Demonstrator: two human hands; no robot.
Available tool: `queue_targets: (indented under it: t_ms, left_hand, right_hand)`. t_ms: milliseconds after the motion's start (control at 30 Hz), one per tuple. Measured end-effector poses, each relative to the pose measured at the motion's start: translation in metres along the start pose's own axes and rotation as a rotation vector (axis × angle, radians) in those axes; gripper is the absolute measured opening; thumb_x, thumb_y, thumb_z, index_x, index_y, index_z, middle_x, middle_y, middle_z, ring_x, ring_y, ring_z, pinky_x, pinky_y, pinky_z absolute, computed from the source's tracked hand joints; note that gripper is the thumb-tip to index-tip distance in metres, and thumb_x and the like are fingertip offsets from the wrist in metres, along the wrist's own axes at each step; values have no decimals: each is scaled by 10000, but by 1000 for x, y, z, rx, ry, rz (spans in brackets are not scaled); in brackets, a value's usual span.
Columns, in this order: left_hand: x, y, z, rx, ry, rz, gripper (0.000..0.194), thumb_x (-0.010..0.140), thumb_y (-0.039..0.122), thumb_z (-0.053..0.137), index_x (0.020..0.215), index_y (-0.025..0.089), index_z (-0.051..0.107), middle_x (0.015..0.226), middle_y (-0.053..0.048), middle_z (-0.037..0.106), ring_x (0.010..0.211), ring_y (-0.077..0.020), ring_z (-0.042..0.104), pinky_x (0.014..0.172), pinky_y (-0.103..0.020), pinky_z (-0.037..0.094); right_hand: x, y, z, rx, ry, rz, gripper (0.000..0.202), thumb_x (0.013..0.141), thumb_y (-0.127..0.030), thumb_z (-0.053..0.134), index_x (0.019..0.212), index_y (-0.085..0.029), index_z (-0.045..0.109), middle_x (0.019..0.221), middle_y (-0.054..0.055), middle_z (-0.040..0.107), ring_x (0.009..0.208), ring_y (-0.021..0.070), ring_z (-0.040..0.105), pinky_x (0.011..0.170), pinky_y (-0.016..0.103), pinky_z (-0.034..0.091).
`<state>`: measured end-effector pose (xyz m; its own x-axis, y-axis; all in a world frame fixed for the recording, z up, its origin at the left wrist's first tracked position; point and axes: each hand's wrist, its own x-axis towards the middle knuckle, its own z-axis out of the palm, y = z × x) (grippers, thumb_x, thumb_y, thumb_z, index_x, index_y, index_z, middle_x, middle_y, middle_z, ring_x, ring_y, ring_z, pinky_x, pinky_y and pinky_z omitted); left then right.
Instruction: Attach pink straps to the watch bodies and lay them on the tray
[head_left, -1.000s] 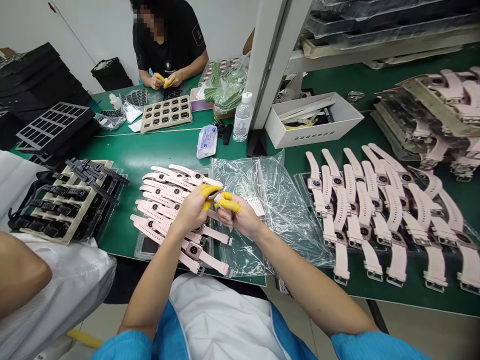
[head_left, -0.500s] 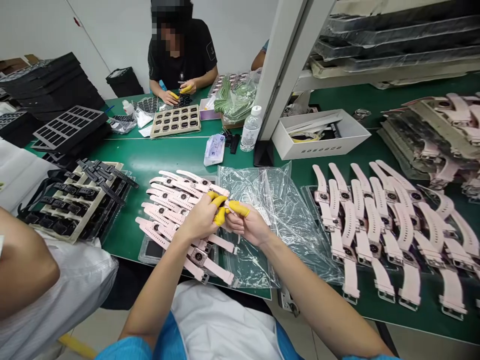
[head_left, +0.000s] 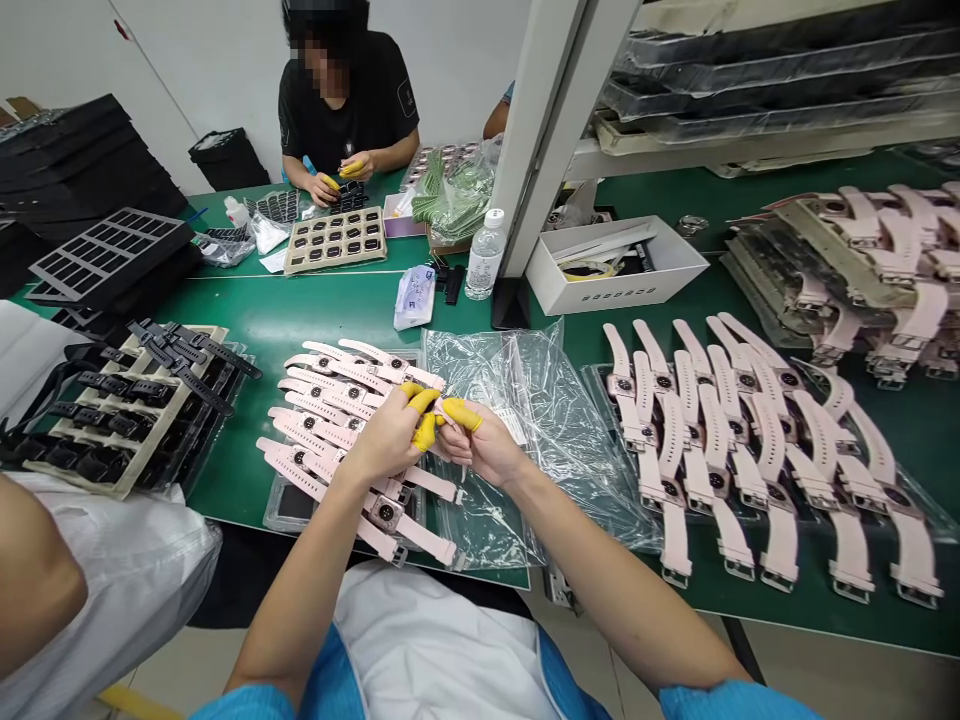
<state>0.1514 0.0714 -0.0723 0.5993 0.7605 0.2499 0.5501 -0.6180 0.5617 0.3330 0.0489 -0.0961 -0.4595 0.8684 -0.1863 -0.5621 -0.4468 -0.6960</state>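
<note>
My left hand (head_left: 394, 430) and my right hand (head_left: 480, 437) meet over the edge of a group of pink-strapped smartwatches (head_left: 330, 400). Yellow finger covers sit on the fingertips of both. Between them they pinch a pink watch strap (head_left: 442, 408), mostly hidden by the fingers. The watches beneath lie in slanting rows on a clear tray (head_left: 281, 505), most showing their round back sensors. Under my right hand a clear plastic bag (head_left: 570, 430) is spread flat on the green table.
More pink-strapped watches (head_left: 720, 430) lie to the right, with stacked trays of them (head_left: 795, 270) behind. Black-strapped watches (head_left: 135, 390) sit at left beside a neighbour's arm. A bottle (head_left: 486, 258), a white box (head_left: 607, 285) and a post (head_left: 536, 140) stand ahead. Another person (head_left: 349, 110) works opposite.
The whole view has shifted slightly, so everything appears further left. My hands keep their pinch on the pink strap, with only small finger movement.
</note>
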Motion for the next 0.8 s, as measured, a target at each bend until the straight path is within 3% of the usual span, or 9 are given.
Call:
queue_targets:
  t_ms: [267, 467, 633, 733, 800]
  left_hand:
    - [-1, 1, -4, -43, 5, 8, 403, 1026, 230, 404, 1387, 172, 576, 1240, -152, 626, 1150, -270, 623, 1013, -439, 562]
    - [0, 1, -5, 34, -32, -20, 377, 999, 225, 442, 1329, 178, 620, 1129, -126, 634, 1041, -262, 632, 943, -423, 574]
    - [-3, -3, -7, -164, -18, -3, 381, 1055, 275, 374, 1337, 192, 617, 1187, -132, 652, 1110, -261, 646, 992, -432, 563]
    - [-5, -2, -5, -297, 51, -45, 377, 1040, 326, 498, 1383, 186, 565, 1262, -144, 662, 1153, -264, 663, 999, -430, 566]
    - [-4, 0, -3, -368, 120, -80, 333, 1006, 344, 600, 1303, 193, 603, 1206, -128, 689, 1081, -243, 689, 935, -394, 588]
  right_hand:
    - [0, 2, -1, -75, -7, -31, 408, 876, -557, 750, 789, -208, 558, 428, -72, 456, 361, 73, 276, 363, 202, 227]
    - [0, 4, 0, -151, -11, -63, 454, 865, -603, 747, 757, -215, 537, 432, -73, 443, 367, 82, 311, 368, 215, 216]
    - [-1, 7, 1, -224, 20, -96, 434, 880, -599, 732, 778, -219, 552, 429, -83, 453, 349, 78, 303, 355, 212, 248]
    - [-2, 7, 4, -180, 46, -118, 413, 887, -598, 722, 828, -229, 546, 458, -88, 469, 357, 83, 323, 360, 209, 294]
    - [-3, 6, 4, -168, 40, -128, 419, 883, -614, 719, 864, -236, 537, 503, -87, 486, 378, 92, 368, 370, 212, 337]
